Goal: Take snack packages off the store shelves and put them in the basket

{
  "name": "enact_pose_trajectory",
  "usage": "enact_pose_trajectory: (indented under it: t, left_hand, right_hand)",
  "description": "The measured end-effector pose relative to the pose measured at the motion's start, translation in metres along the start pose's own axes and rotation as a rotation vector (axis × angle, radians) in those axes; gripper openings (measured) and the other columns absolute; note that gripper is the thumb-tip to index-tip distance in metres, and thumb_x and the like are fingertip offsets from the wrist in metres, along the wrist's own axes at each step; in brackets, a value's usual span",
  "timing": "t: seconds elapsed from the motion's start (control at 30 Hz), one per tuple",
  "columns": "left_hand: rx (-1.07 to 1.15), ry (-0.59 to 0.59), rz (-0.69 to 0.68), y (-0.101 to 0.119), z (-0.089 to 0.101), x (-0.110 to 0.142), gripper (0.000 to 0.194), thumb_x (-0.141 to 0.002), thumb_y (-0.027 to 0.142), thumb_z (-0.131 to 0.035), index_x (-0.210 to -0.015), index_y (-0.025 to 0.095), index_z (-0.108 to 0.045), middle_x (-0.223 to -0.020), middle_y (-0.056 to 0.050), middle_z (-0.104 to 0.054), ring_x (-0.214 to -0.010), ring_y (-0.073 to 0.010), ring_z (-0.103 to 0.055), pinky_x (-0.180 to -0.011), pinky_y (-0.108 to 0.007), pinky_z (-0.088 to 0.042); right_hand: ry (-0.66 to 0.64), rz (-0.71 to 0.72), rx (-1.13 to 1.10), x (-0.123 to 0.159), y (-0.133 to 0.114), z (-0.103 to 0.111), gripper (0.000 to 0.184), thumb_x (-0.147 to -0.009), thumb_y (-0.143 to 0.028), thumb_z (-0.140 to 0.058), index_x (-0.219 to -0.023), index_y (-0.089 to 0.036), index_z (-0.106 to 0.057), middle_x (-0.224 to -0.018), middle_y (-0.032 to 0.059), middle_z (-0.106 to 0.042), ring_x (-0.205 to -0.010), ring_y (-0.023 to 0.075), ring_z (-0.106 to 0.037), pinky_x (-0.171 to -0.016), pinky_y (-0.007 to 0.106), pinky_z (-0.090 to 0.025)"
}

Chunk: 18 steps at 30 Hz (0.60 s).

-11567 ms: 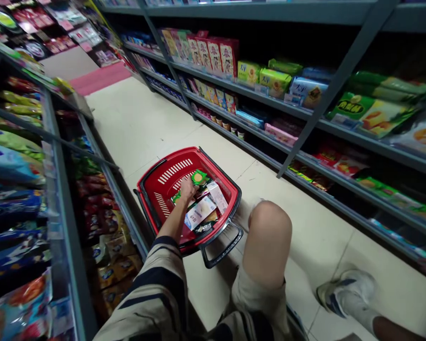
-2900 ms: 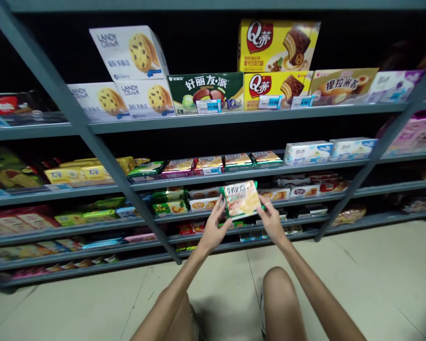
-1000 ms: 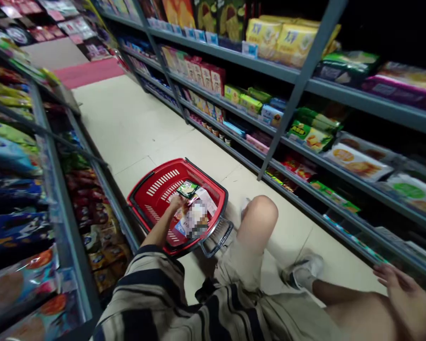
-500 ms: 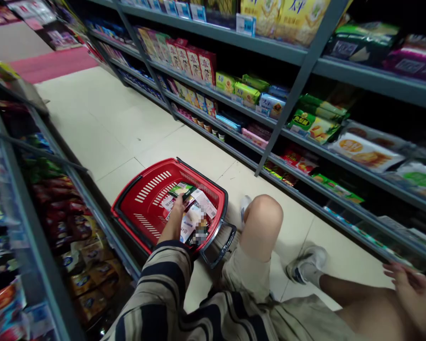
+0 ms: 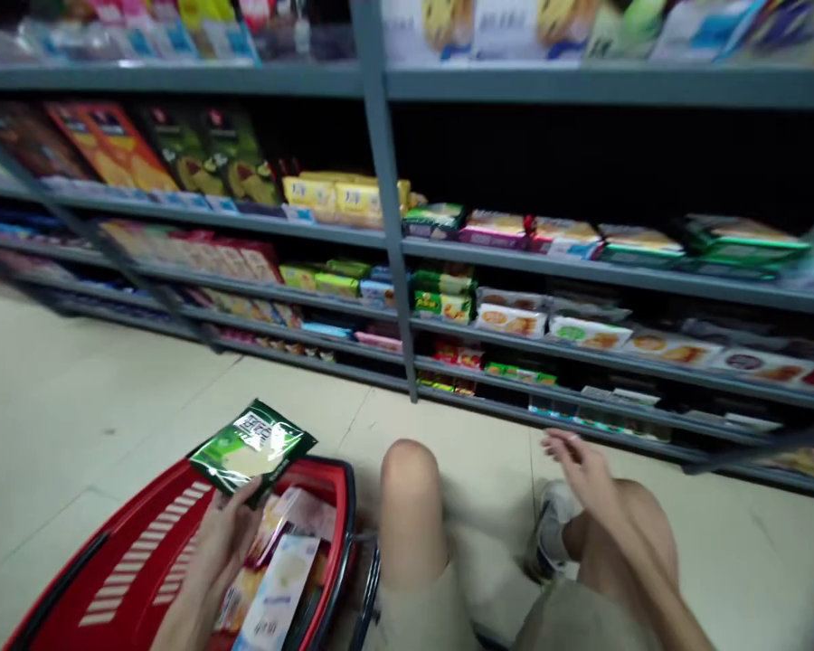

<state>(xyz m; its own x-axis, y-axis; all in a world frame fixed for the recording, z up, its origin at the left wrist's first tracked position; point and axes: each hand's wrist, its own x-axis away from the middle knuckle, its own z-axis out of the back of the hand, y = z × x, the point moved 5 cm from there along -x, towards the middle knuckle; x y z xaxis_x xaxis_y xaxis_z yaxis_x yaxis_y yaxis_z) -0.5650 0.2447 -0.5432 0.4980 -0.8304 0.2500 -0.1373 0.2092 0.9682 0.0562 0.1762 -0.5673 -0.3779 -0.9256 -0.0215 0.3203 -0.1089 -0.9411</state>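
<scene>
Left hand (image 5: 221, 551) grips green snack packet (image 5: 252, 449); right hand (image 5: 580, 472) open, apart.

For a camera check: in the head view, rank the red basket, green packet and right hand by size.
Red basket largest; green packet and right hand look alike, and nearness to the camera leaves them unranked.

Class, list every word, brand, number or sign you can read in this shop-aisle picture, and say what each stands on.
Nothing can be read with certainty.
Too blurred: the lettering on the green snack packet in the left hand.
Too blurred: the labels on the yellow packs on the shelf.
Too blurred: the printing on the white box in the red basket.
</scene>
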Motion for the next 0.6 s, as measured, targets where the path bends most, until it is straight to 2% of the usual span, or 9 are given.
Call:
enact_pose_trajectory:
  t: [0.07,0.13,0.2,0.23,0.3,0.37,0.47,0.53,0.6]
  left_hand:
    - [0.12,-0.162,-0.002,0.004,-0.063,0.029,0.042,-0.08,0.033,-0.084,-0.12,0.035,-0.071,-0.129,-0.002,-0.077,-0.135,-0.0275,-0.069,-0.127,-0.047,-0.047]
    - [0.184,-0.299,-0.042,0.006,-0.139,0.077,0.06,-0.08,0.04,-0.086,-0.137,0.04,-0.064,-0.144,-0.003,-0.071,-0.146,-0.0293,-0.061,-0.132,-0.048,-0.041]
    - [0.199,-0.477,-0.111,0.003,-0.216,0.134,0.08,-0.083,0.048,-0.085,-0.154,0.043,-0.049,-0.155,-0.005,-0.064,-0.15,-0.0317,-0.057,-0.132,-0.051,-0.041]
    - [0.184,-0.559,-0.145,0.0,-0.25,0.161,0.09,-0.083,0.051,-0.085,-0.161,0.044,-0.039,-0.158,-0.007,-0.06,-0.151,-0.0316,-0.055,-0.131,-0.051,-0.042]
    - [0.164,-0.688,-0.179,-0.008,-0.301,0.203,0.11,-0.078,0.053,-0.091,-0.166,0.044,-0.027,-0.16,-0.011,-0.058,-0.148,-0.0327,-0.059,-0.127,-0.051,-0.048]
    - [0.124,-0.807,-0.233,-0.007,-0.331,0.228,0.117,-0.076,0.052,-0.093,-0.168,0.042,-0.02,-0.163,-0.013,-0.054,-0.148,-0.0317,-0.059,-0.127,-0.049,-0.048]
    - [0.076,-0.871,-0.408,0.026,-0.344,0.233,0.113,-0.079,0.046,-0.093,-0.167,0.044,-0.023,-0.173,-0.011,-0.04,-0.153,-0.0305,-0.053,-0.128,-0.047,-0.048]
    - [0.02,-0.894,-0.584,0.062,-0.35,0.229,0.097,-0.083,0.041,-0.091,-0.164,0.044,-0.037,-0.176,-0.007,-0.037,-0.157,-0.0309,-0.047,-0.129,-0.047,-0.047]
    - [-0.041,-0.932,-0.747,0.094,-0.361,0.226,0.075,-0.088,0.037,-0.087,-0.156,0.041,-0.056,-0.171,-0.004,-0.046,-0.159,-0.0302,-0.045,-0.131,-0.047,-0.043]
  right_hand:
    - [-0.152,-0.003,-0.263,0.014,-0.043,-0.052,0.055,-0.096,-0.069,-0.068,-0.126,-0.024,-0.072,-0.121,0.0155,-0.078,-0.1,0.0336,-0.077,-0.094,0.055,-0.063]
    - [-0.281,0.024,-0.477,0.03,-0.08,-0.095,0.053,-0.099,-0.063,-0.071,-0.139,-0.029,-0.066,-0.142,0.0142,-0.07,-0.117,0.0329,-0.075,-0.104,0.055,-0.06]
    - [-0.307,0.037,-0.641,0.038,-0.104,-0.114,0.06,-0.099,-0.06,-0.074,-0.15,-0.034,-0.057,-0.156,0.0116,-0.06,-0.133,0.0325,-0.068,-0.113,0.055,-0.056]
    - [-0.267,0.032,-0.697,0.036,-0.11,-0.113,0.066,-0.097,-0.059,-0.077,-0.154,-0.035,-0.053,-0.159,0.0107,-0.057,-0.138,0.0322,-0.064,-0.117,0.055,-0.054]
    - [-0.132,0.002,-0.765,0.026,-0.111,-0.093,0.075,-0.094,-0.057,-0.081,-0.158,-0.033,-0.049,-0.16,0.01,-0.057,-0.143,0.0313,-0.061,-0.122,0.054,-0.05]
    - [0.0,-0.02,-0.789,0.01,-0.107,-0.055,0.078,-0.093,-0.055,-0.083,-0.159,-0.031,-0.049,-0.159,0.0088,-0.058,-0.145,0.0302,-0.058,-0.127,0.052,-0.045]
    - [0.123,-0.009,-0.74,-0.011,-0.113,0.01,0.083,-0.09,-0.054,-0.086,-0.159,-0.028,-0.05,-0.147,0.0091,-0.068,-0.139,0.0311,-0.063,-0.125,0.052,-0.046]
    - [0.182,0.036,-0.667,-0.02,-0.129,0.048,0.084,-0.086,-0.055,-0.09,-0.155,-0.026,-0.053,-0.134,0.0107,-0.075,-0.129,0.0319,-0.069,-0.117,0.052,-0.054]
    - [0.231,0.124,-0.59,-0.025,-0.15,0.073,0.072,-0.086,-0.057,-0.088,-0.143,-0.023,-0.061,-0.128,0.012,-0.076,-0.124,0.0314,-0.071,-0.111,0.05,-0.058]
